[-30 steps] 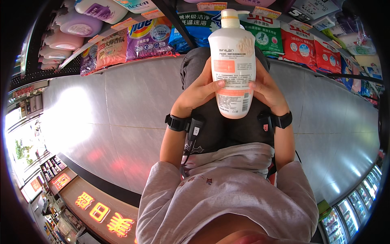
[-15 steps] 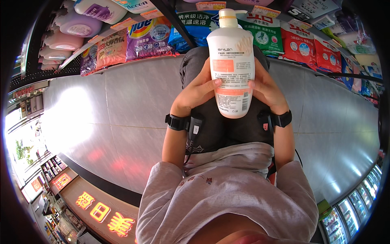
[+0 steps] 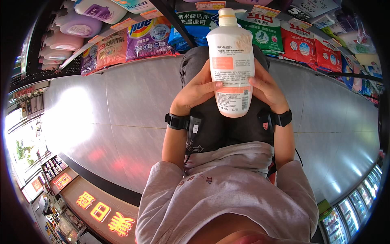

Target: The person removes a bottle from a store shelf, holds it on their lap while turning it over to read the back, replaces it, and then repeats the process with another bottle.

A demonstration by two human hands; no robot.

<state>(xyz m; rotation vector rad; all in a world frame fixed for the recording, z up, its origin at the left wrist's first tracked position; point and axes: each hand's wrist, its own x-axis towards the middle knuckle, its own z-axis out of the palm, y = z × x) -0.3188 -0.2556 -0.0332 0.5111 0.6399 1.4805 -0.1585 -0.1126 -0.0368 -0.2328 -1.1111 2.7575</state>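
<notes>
Between my two hands is a large white pump bottle (image 3: 231,77), held upright over my lap with its printed label facing me. The label has pale orange blocks, small print and a barcode, and the white pump head points right. My left hand (image 3: 200,88) grips the bottle's left side, thumb lying on the label. From the right side my right hand (image 3: 268,90) grips it in the same way, thumb at the label's edge. The other fingers of both hands are hidden behind the bottle.
Behind the bottle, a low shelf holds detergent bags, among them a purple bag (image 3: 148,38), a green bag (image 3: 262,35) and a red bag (image 3: 297,44). Several plastic bottles (image 3: 81,25) stand at the upper left. A counter with glowing signs (image 3: 99,211) is at the lower left, glass-door coolers (image 3: 349,213) at the lower right.
The bottle has barely shifted, its base a touch higher. Both hands keep the same hold.
</notes>
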